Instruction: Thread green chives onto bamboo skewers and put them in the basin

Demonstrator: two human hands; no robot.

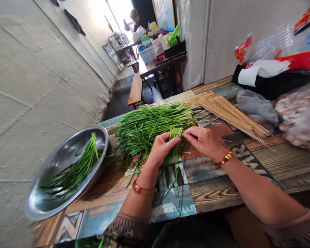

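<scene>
My left hand (164, 146) is closed around a small bundle of chives (176, 132), its pale cut ends pointing up and its green leaves hanging towards the table. Against the right side of that bundle, my right hand (200, 137) pinches a thin bamboo skewer (226, 140); most of it is hidden by the fingers, and only a short length shows past the hand. Just beyond both hands lies a large pile of loose chives (150, 120). A steel basin (45, 172) at the left holds another bunch of chives (80, 168).
Many bamboo skewers (235, 115) lie fanned out at the right of the patterned table (209, 193). Farther right are a clear bag of pale pieces (299, 117) and a black bag (274, 84). Behind stand a bench (135, 88), another table with tubs, and a person (136, 26).
</scene>
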